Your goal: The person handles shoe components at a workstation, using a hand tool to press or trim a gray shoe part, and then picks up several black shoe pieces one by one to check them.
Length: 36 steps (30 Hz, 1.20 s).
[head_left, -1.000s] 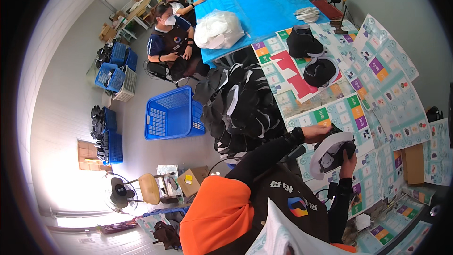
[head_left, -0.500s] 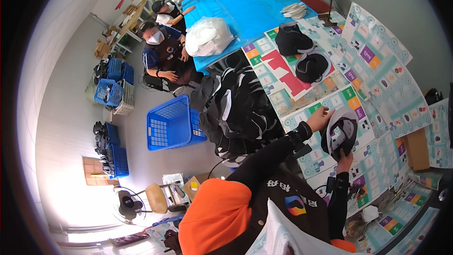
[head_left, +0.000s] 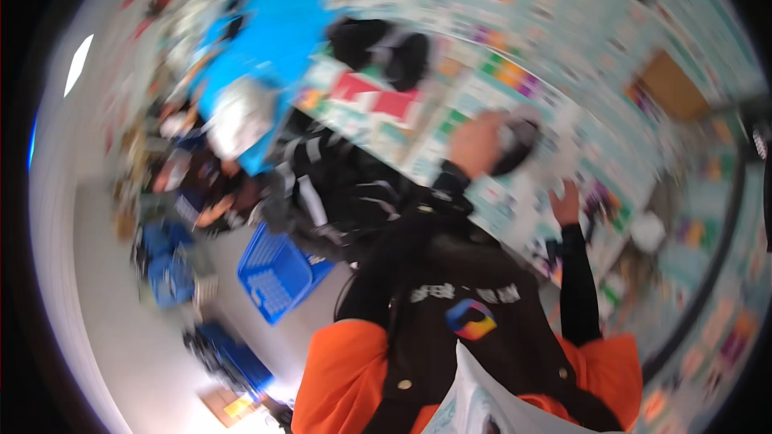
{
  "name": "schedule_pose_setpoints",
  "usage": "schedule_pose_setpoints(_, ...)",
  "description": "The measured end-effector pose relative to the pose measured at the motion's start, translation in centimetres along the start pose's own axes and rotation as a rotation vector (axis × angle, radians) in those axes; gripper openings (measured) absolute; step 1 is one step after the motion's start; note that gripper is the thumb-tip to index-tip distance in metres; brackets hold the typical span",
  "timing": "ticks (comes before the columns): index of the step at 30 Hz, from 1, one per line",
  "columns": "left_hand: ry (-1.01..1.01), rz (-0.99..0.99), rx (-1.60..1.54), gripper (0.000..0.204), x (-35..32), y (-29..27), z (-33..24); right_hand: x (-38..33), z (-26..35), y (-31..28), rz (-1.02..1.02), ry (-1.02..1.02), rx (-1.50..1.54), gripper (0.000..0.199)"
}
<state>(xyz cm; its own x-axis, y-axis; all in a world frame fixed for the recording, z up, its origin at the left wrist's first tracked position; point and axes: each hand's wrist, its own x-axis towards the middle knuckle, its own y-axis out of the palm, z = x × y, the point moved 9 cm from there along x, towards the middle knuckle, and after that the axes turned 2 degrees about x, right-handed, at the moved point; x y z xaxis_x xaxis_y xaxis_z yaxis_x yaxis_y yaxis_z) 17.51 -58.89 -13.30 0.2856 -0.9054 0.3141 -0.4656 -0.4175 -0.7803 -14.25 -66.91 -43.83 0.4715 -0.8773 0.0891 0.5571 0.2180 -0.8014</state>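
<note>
Frame heavily motion-blurred. At 4 o'clock my right hand [head_left: 565, 202] hovers, grip unreadable. At 1 o'clock my left hand [head_left: 474, 143] wraps the grey-black cap [head_left: 515, 141] above the printed table [head_left: 563, 48]. Risk: the cap slips during this fast swing.

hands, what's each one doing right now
Left hand: closed on the dark cap.
Right hand: open, beside the cap; contact blurred.

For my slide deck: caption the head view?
Blurred view: left hand grips a dark cap, right hand beside it.
</note>
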Motion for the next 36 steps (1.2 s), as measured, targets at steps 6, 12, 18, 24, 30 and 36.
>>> schedule_pose_setpoints(6, 0.029, 0.254, 0.219, 0.03, 0.7, 6.5, 2.5, -3.2, -3.4, -7.1, 0.01, 0.511, -0.336, 0.069)
schedule_pose_setpoints(12, 0.106, 0.318, 0.104, 0.032, 1.4, 10.3, -2.3, -5.0, -9.0, -8.9, -0.253, 0.436, -0.51, 0.057)
schedule_pose_setpoints(18, 0.071, 0.286, 0.186, 0.032, 1.4, 10.0, -1.7, -4.0, -10.0, -8.4, -0.088, 0.526, -0.471, 0.037)
schedule_pose_setpoints(24, 0.01, 0.205, 0.194, 0.024, 1.2, 8.7, -4.3, -4.1, -0.7, -8.3, -0.11, 0.758, 1.047, 0.027)
schedule_pose_setpoints(30, 0.094, 0.273, 0.153, 0.031, -1.1, 12.2, -4.6, -1.8, 9.0, -7.3, 0.457, 0.605, 0.778, 0.02)
schedule_pose_setpoints(36, 0.11, 0.336, 0.156, 0.037, -1.4, 12.1, -4.1, -1.6, 8.8, -6.4, 0.334, 0.596, 0.664, 0.016)
